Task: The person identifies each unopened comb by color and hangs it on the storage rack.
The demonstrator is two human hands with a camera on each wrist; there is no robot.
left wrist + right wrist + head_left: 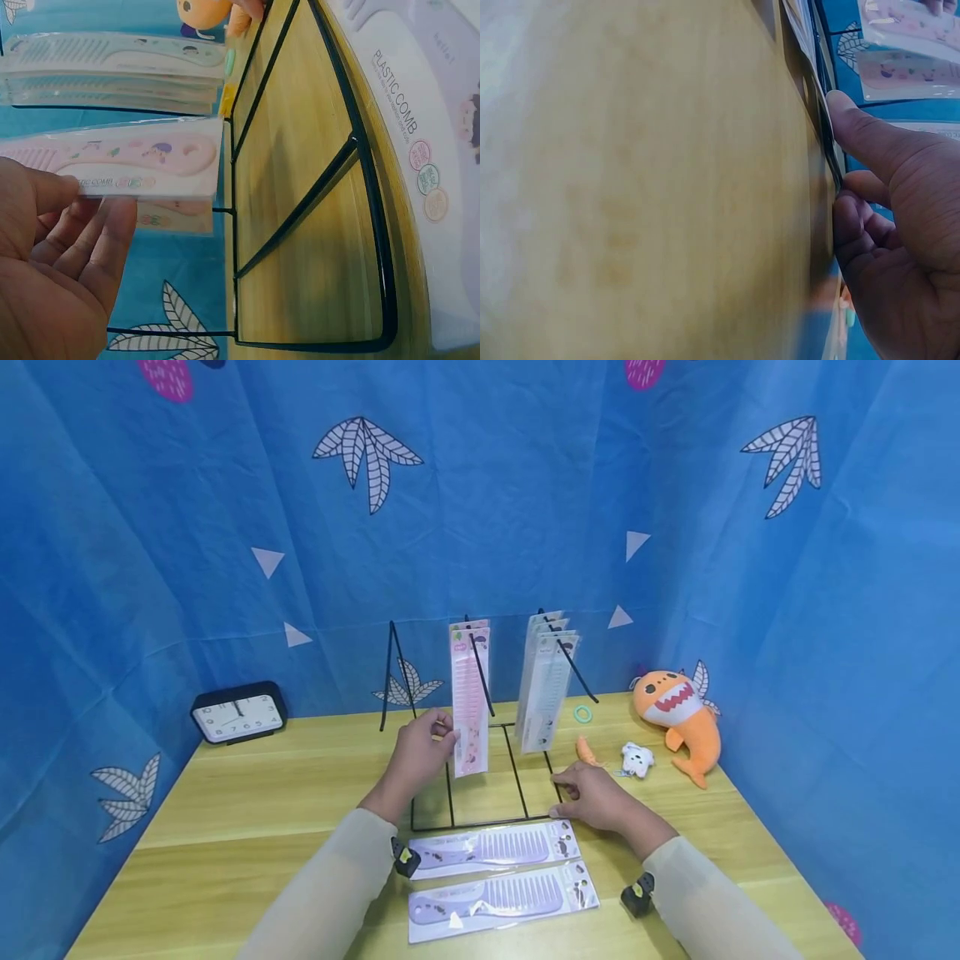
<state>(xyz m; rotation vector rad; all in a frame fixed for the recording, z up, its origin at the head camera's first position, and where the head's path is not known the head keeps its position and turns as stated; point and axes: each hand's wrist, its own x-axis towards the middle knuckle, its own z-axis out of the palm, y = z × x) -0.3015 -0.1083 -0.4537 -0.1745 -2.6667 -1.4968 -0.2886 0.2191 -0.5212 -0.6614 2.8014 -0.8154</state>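
We stood at a yellow wooden surface (pixel 247 793) closed in by blue curtains. On it a black wire rack (pixel 480 777) carried packaged combs on its slanted pegs: pink combs (pixel 470 693) on the middle peg and white combs (pixel 547 689) on the right one, while the left peg was bare.

Our left hand (pixel 422 752) held the front pink pack by its left edge, thumb and fingers pinching the card, probably to keep it hanging straight on the peg. Our right hand (pixel 596 797) lay at the rack's near right corner, fingers curled against the base wire, which would keep the light frame from sliding.

Two purple combs (pixel 498 868) lay flat between our forearms, just near of the rack base.

Far left stood a black clock (pixel 240 714). On the right sat an orange shark toy (pixel 678 714), a small white plush (pixel 637 758), an orange clip (pixel 587 750) and a green ring (pixel 582 713), all apart from the rack and blocking nothing.
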